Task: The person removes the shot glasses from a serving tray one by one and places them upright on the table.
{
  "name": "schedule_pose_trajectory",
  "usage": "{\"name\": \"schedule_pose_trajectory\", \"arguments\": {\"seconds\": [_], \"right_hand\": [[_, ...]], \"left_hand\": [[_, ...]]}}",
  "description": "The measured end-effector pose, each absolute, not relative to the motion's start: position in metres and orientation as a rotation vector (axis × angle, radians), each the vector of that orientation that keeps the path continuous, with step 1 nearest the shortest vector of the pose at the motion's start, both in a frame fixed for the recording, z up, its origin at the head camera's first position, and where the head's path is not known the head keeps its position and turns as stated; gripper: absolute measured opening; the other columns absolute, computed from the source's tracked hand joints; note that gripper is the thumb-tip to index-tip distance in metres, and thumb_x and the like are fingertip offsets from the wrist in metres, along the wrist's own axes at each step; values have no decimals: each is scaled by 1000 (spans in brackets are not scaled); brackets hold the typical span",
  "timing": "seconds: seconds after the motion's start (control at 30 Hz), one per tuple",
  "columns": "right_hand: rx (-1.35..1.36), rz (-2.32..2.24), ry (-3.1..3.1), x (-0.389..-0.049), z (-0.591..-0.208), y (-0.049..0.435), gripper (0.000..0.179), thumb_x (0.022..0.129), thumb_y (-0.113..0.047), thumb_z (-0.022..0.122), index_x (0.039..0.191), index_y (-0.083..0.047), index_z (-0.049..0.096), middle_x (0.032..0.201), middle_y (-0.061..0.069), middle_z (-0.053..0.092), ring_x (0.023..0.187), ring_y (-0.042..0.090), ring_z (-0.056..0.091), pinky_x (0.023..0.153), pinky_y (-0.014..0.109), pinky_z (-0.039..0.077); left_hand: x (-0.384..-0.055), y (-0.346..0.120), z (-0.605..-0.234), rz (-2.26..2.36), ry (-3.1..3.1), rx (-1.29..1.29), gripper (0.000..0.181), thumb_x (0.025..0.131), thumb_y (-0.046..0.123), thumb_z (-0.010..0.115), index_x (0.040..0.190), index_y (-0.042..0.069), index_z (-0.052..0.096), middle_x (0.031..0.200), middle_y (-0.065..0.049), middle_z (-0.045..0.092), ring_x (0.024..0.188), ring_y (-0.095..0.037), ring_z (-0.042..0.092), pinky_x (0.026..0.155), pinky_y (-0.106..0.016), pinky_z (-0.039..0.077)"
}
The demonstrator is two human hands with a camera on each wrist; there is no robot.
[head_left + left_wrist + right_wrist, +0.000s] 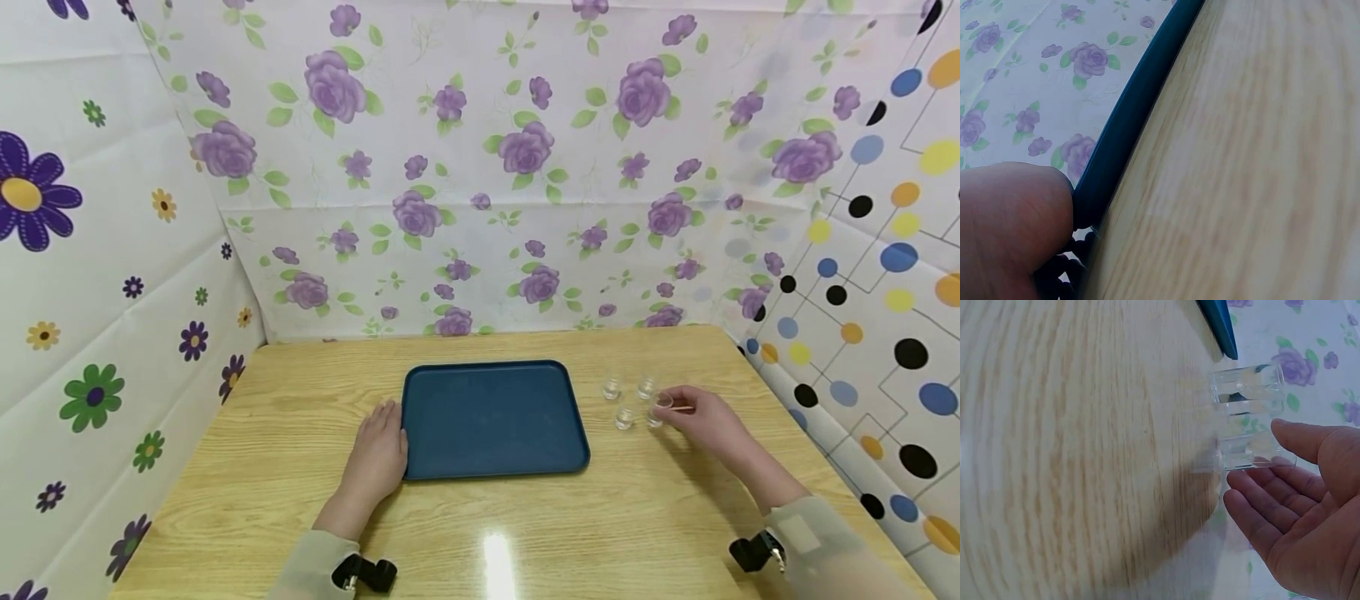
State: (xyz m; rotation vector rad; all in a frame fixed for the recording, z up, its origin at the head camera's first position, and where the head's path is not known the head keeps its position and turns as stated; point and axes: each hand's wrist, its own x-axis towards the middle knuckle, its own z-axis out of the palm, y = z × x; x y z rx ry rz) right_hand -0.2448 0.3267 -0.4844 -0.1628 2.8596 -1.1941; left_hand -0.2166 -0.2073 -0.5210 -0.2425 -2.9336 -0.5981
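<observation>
A dark blue rectangular tray lies flat on the wooden table. My left hand rests beside its left edge, fingers extended, with the thumb against the rim; the left wrist view shows the thumb next to the tray's side. To the right of the tray stand several small clear glasses, among them one at the back left and one at the front left. My right hand holds the front right glass between thumb and fingers near its rim. That glass stands upright, close to the tabletop.
The light wood table runs up to a white cloth backdrop with purple roses. Patterned cloths hang on the left and right. Another clear glass stands just behind the held one.
</observation>
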Motion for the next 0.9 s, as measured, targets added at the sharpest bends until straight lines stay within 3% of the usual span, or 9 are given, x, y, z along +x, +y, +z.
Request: {"name": "schedule_pose_trajectory", "arguments": {"seconds": [0.57, 0.9], "right_hand": [[-186, -1166, 2880, -243, -482, 322, 55, 107, -34, 77, 144, 5, 64, 138, 26, 70, 125, 46, 69, 101, 57, 61], [-242, -927, 3104, -240, -466, 305, 77, 107, -54, 71, 158, 2, 54, 150, 29, 63, 132, 52, 62, 103, 70, 53]], "left_hand": [[-217, -208, -518, -609, -2936, -241, 51, 115, 7, 50, 160, -18, 42, 167, -37, 40, 159, -53, 32, 131, -67, 25], [-221, -213, -513, -638, -2952, -253, 55, 116, 8, 53, 162, -17, 38, 169, -37, 36, 160, -53, 30, 131, -67, 24]]}}
